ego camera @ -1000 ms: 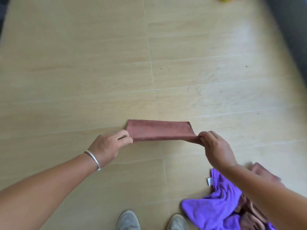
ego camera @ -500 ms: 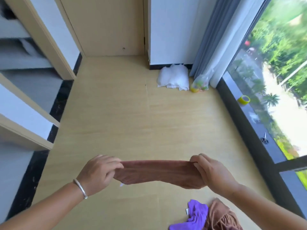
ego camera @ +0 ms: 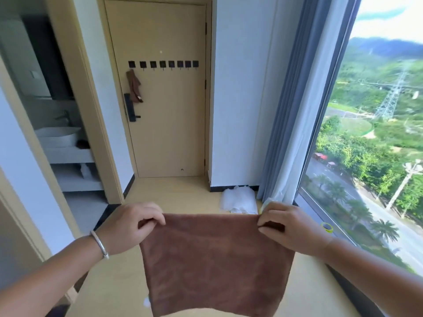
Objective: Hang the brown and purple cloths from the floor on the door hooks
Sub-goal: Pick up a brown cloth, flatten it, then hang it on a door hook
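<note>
A brown cloth (ego camera: pixel 215 261) hangs spread out in front of me, held by its two top corners. My left hand (ego camera: pixel 130 225) pinches the top left corner and my right hand (ego camera: pixel 288 225) pinches the top right one. Straight ahead is a beige door (ego camera: pixel 169 124) with a row of several black hooks (ego camera: pixel 163 64) across it. Another brown cloth (ego camera: pixel 134 85) hangs from the leftmost hook. No purple cloth is in view.
A black door handle and lock (ego camera: pixel 130 107) sits below the hung cloth. A white bag (ego camera: pixel 239 200) lies on the floor by the grey curtain (ego camera: pixel 295 110). A large window (ego camera: pixel 377 133) runs along the right, with a yellow tape roll (ego camera: pixel 326 227) at its base. A bathroom opening with a sink (ego camera: pixel 57 136) is on the left.
My view has risen from the floor to the door. Both hands lifted the brown cloth and let it unfold to hang flat. The purple and brown pile has dropped out of view.
</note>
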